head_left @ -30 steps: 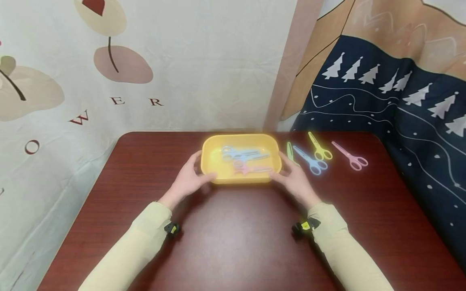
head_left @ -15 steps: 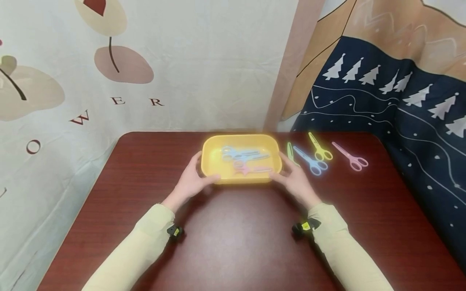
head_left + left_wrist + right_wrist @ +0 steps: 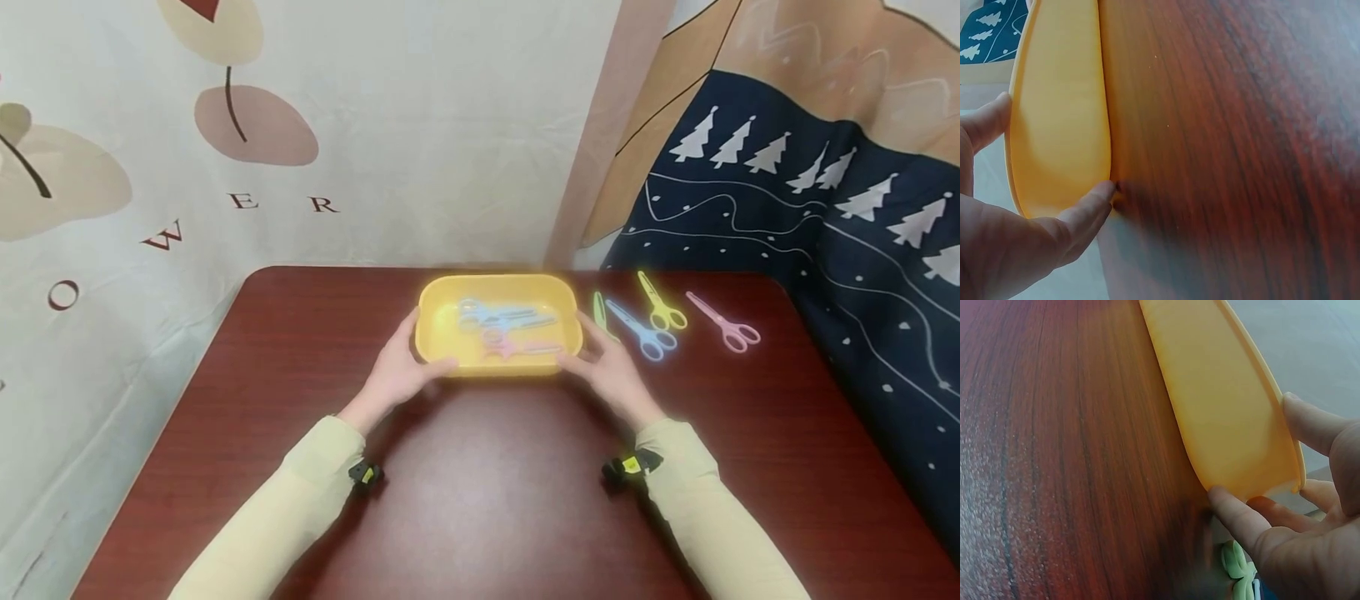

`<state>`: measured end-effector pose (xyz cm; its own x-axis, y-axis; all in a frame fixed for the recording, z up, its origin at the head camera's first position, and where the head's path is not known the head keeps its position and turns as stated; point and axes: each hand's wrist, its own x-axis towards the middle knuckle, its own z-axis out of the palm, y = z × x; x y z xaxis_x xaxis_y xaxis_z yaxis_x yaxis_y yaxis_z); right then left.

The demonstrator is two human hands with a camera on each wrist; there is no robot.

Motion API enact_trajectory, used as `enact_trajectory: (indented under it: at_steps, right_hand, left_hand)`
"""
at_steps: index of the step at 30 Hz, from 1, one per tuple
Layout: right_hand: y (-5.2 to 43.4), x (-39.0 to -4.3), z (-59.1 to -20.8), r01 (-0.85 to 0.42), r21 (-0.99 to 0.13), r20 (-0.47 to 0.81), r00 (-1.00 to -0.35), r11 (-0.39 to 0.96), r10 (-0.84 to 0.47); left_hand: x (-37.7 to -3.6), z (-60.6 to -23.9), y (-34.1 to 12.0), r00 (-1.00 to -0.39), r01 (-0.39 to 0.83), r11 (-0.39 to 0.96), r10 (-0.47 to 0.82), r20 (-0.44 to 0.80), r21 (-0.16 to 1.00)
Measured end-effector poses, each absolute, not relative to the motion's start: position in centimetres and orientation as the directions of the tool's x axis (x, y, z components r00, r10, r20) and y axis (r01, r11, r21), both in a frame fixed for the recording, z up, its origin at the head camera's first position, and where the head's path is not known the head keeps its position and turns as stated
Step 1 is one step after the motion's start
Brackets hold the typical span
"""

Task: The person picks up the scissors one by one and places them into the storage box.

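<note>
A yellow tray (image 3: 498, 367) stands on the dark red table (image 3: 487, 492), with a blue pair of scissors (image 3: 501, 316) and a pink pair (image 3: 517, 344) lying in it. My left hand (image 3: 400, 372) grips the tray's left end, thumb on the front wall. My right hand (image 3: 606, 367) grips the right end the same way. In the left wrist view the thumb (image 3: 1088, 209) presses the tray (image 3: 1060, 125) low on its wall. The right wrist view shows fingers (image 3: 1244, 519) curled round the tray's corner (image 3: 1222, 412).
To the right of the tray lie green scissors (image 3: 599, 314), blue scissors (image 3: 642, 332), yellow scissors (image 3: 660, 305) and pink scissors (image 3: 726, 324). A printed cloth (image 3: 300, 125) hangs behind the table, and a dark tree-patterned cloth (image 3: 825, 217) hangs at the right.
Both hands stay on the tray's ends. My left arm has edged slightly forward and right, and the tray has moved hardly at all.
</note>
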<state>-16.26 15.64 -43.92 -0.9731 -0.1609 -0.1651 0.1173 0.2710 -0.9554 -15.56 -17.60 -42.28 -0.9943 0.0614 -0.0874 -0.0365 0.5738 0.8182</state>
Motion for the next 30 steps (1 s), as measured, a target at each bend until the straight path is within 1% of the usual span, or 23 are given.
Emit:
enact_trajectory:
  at_steps: [8, 14, 20, 25, 30]
  right_hand:
    - [15.8, -16.5, -43.8, 0.113, -0.948, -0.168, -0.972, 0.297, -0.166]
    - [16.4, -16.8, -43.6, 0.085, -0.933, -0.161, -0.968, 0.349, -0.195]
    - [17.9, -16.5, -43.3, 0.074, -0.921, -0.156, -0.970, 0.383, -0.187]
    - [19.0, -16.0, -43.1, 0.023, -0.902, -0.103, -0.981, 0.431, -0.163]
    - [19.7, -15.8, -42.9, -0.019, -0.870, -0.036, -0.994, 0.493, -0.102]
  left_hand:
    - [-15.8, -41.6, -17.5, -0.990, -0.028, 0.636, 0.087, -0.108, 0.771]
    - [-16.0, -41.7, -17.6, -0.988, -0.033, 0.651, 0.094, -0.123, 0.759]
    - [-16.0, -41.5, -17.5, -0.986, -0.028, 0.667, 0.105, -0.131, 0.744]
    - [-16.2, -41.3, -17.4, -0.984, -0.001, 0.682, 0.131, -0.124, 0.731]
    - [-16.2, -41.1, -17.3, -0.981, 0.014, 0.689, 0.149, -0.122, 0.724]
